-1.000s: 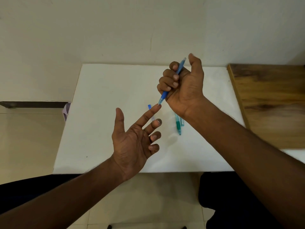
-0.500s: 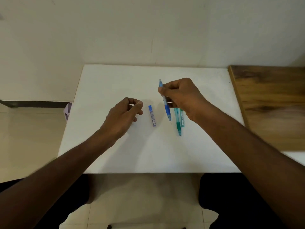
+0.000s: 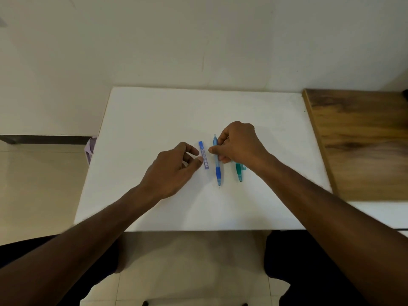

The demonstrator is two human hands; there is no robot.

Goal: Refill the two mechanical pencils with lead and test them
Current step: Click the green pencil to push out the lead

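A blue mechanical pencil (image 3: 218, 171) lies on the white table (image 3: 154, 118), tip toward me. My right hand (image 3: 240, 144) pinches its upper barrel between thumb and fingers. Just left of it lies a small blue lead case (image 3: 203, 154). My left hand (image 3: 172, 171) is palm down with loosely curled fingers. Its thumb and index tips are at the case's left edge, not closed around it. A green mechanical pencil (image 3: 239, 173) lies to the right, its upper half hidden under my right hand.
A wooden surface (image 3: 364, 140) adjoins the table on the right. A pale wall stands behind the table's far edge. A small purple object (image 3: 90, 149) sits on the floor by the table's left edge. My knees are below the near edge.
My right hand has brought the blue pencil down from mid-air onto the table, beside the lead case. My left hand turned palm down and moved right, up to the case.
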